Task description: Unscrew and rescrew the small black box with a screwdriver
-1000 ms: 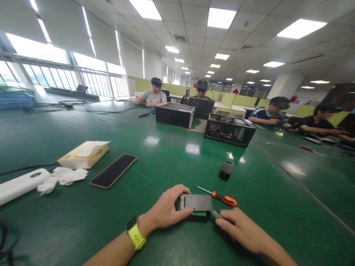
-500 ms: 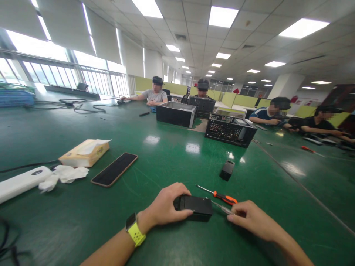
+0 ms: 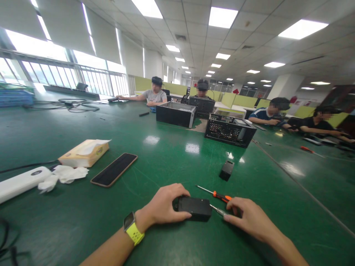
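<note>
On the green tabletop, my left hand [image 3: 168,205] grips a small black box [image 3: 198,208] from its left end, thumb along the near side and fingers over the far side. My right hand [image 3: 248,218] pinches the handle of a slim screwdriver [image 3: 218,210] with a clear-looking grip. Its metal tip points left at the right end of the box; whether it touches cannot be made out. Just behind my right hand lies an orange and black screwdriver [image 3: 219,195], its shaft pointing left. Farther back sits a second small black box [image 3: 227,170].
A phone [image 3: 114,170], a tissue pack [image 3: 85,154], crumpled tissue [image 3: 68,173] and a white device [image 3: 24,181] lie to the left. Two black computer cases [image 3: 176,115] [image 3: 230,130] stand ahead. Several people sit around the table; cables [image 3: 69,105] lie at the far left.
My right hand has moved slightly left with the slim screwdriver, bringing its tip to the end face of the box. The box has shifted a little in my left hand.
</note>
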`<state>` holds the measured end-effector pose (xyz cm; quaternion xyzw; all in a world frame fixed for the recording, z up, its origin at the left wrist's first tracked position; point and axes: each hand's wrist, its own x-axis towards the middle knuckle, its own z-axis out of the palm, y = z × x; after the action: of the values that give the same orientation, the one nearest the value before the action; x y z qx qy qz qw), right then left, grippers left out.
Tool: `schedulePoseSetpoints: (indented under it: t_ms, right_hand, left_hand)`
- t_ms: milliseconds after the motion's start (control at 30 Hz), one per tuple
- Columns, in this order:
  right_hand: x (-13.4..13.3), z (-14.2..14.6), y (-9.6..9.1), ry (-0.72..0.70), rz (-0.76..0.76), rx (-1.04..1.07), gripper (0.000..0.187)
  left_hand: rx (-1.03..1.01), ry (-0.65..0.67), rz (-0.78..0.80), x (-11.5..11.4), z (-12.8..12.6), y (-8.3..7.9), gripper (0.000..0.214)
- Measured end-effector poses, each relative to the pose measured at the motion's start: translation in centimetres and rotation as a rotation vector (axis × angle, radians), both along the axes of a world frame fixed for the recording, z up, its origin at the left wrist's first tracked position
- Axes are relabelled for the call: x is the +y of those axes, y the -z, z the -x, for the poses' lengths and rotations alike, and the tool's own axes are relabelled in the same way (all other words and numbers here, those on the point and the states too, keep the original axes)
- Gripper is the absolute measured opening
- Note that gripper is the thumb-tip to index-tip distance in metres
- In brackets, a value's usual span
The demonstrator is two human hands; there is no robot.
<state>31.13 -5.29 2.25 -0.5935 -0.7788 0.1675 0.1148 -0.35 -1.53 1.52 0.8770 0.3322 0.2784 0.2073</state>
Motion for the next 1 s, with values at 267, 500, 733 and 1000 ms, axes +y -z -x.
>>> schedulePoseSetpoints:
  t_ms: [267, 500, 733, 1000]
  right_hand:
    - [-0.8, 4.3, 1.0, -0.079, -0.153, 0.181, 0.066]
    - [-1.2, 5.9, 0.9, -0.202, -0.181, 0.278, 0.038]
    - [1.5, -3.6, 0.7, 0.457, -0.579, 0.437, 0.044]
    - [4.6, -13.2, 2.6, 1.06, -0.37, 0.054, 0.063]
  left_hand:
    - [-0.017, -0.005, -0.036, 0.0, -0.5, 0.5, 0.034]
    - [-0.153, 0.114, -0.063, -0.4, -1.0, 0.8, 0.045]
    - [-0.275, -0.095, -0.043, 0.2, -0.1, 0.9, 0.051]
    - [-0.25, -0.09, -0.042, 0.2, -0.4, 1.3, 0.035]
